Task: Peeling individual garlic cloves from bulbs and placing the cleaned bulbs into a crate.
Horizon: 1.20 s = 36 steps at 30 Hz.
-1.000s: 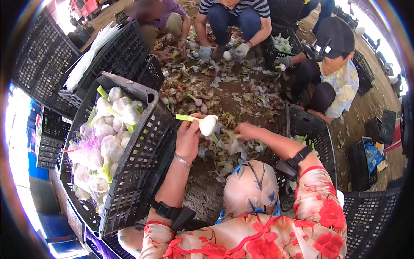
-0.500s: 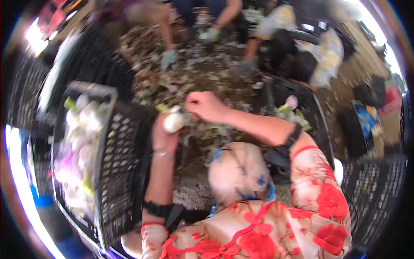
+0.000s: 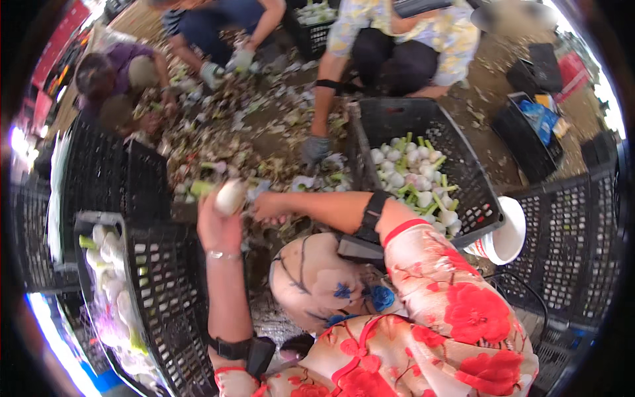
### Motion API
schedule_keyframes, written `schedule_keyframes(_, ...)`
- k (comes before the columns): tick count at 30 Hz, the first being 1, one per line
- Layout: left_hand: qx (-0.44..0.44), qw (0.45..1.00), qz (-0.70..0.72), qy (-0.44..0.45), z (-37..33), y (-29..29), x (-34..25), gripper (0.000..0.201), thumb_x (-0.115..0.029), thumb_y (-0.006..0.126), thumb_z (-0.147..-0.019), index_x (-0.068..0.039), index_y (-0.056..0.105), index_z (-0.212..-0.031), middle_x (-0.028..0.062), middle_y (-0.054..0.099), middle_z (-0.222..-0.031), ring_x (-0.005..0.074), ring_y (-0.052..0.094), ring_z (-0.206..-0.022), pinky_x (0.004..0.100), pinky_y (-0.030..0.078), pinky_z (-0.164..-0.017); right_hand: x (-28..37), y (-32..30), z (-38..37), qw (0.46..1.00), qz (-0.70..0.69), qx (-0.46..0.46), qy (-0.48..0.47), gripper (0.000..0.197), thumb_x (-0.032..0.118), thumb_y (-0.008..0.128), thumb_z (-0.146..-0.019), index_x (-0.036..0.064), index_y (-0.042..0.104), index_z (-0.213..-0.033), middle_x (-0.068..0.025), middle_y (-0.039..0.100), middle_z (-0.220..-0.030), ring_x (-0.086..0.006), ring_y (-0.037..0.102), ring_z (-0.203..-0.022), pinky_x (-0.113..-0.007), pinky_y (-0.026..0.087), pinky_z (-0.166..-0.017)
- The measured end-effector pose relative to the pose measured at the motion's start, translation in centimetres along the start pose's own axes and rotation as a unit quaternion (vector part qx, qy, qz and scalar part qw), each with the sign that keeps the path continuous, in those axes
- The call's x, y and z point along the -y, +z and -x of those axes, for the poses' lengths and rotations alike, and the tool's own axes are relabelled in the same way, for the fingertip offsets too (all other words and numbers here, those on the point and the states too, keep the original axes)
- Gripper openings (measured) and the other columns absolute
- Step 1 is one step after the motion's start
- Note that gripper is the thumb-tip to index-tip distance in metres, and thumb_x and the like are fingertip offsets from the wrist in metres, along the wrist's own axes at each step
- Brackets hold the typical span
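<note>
My left hand is closed round a white garlic bulb, its short green stem sticking out to the left. Just right of the bulb, my right hand is curled shut; anything within its fingers is hidden. A pale scrap of peel shows between the two hands. Beside my left forearm, a black crate holds garlic bulbs with purplish skins. Beyond my right arm, another black crate contains several cleaner white bulbs with green stems.
Garlic peelings litter the ground ahead. Several people crouch across from me; one gloved hand reaches down near the right crate. A white bucket stands by that crate, and stacked black crates rise at the far right.
The view has shifted, bringing the right crate and the people further into sight. The garlic bulb stays in my left hand; my right hand now sits slightly lower beside it.
</note>
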<state>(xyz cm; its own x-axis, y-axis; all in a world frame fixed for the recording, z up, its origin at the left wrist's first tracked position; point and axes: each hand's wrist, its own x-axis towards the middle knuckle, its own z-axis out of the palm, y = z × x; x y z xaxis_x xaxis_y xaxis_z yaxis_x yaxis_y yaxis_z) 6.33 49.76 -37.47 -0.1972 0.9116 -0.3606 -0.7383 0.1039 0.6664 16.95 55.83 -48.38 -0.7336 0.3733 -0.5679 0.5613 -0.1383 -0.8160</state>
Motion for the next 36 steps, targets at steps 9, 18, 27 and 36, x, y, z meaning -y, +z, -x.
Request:
schedule_keyframes(9, 0.100, 0.985, -0.102, 0.092, 2.5, 2.2, -1.9, 0.051, -0.027, 0.038, -0.090, -0.002, 0.023, -0.131, 0.0213, 0.030, -0.131, 0.0317, 0.034, -0.119, 0.0430, 0.030, -0.098, -1.9, -9.8, -2.2, 0.966, 0.076, -0.247, 0.027, 0.031, 0.030, 0.051, -0.079, 0.0014, 0.062, -0.075, -0.0084, 0.060, -0.065, -0.0208, 0.059, -0.053, -0.033, 0.047, -0.045)
schedule_keyframes(18, -0.108, 0.952, -0.283, -0.047, 5.0, -10.8, 3.8, 0.053, -0.025, 0.053, -0.084, -0.004, 0.035, -0.128, 0.0125, 0.049, -0.117, 0.0223, 0.050, -0.104, 0.0336, 0.044, -0.082, -8.6, -3.1, -3.2, 0.887, 0.448, -0.060, -0.098, 0.060, 0.032, 0.064, -0.070, 0.0133, 0.043, -0.122, -0.0122, 0.052, -0.112, -0.0301, 0.050, -0.101, -0.040, 0.043, -0.083)
schedule_keyframes(27, -0.060, 0.887, -0.458, -0.021, 0.7, -13.5, 8.2, 0.040, -0.016, 0.050, -0.084, -0.006, 0.044, -0.122, 0.0075, 0.052, -0.115, 0.0167, 0.054, -0.096, 0.0285, 0.044, -0.077, -11.6, -8.3, 2.4, 0.770, 0.599, 0.216, 0.035, 0.021, 0.012, 0.060, -0.064, 0.0102, 0.062, -0.085, -0.0136, 0.060, -0.091, -0.0296, 0.057, -0.084, -0.038, 0.045, -0.072)
schedule_keyframes(36, -0.050, 0.905, -0.410, -0.098, 0.0, -13.6, 10.1, 0.037, -0.013, 0.047, -0.085, -0.007, 0.044, -0.122, 0.0088, 0.051, -0.113, 0.0178, 0.056, -0.093, 0.0299, 0.045, -0.076, -6.5, -17.5, -0.1, 0.847, -0.191, -0.469, 0.166, 0.039, 0.023, 0.055, -0.080, 0.0036, 0.050, -0.113, -0.0145, 0.053, -0.105, -0.0270, 0.055, -0.082, -0.039, 0.048, -0.069)
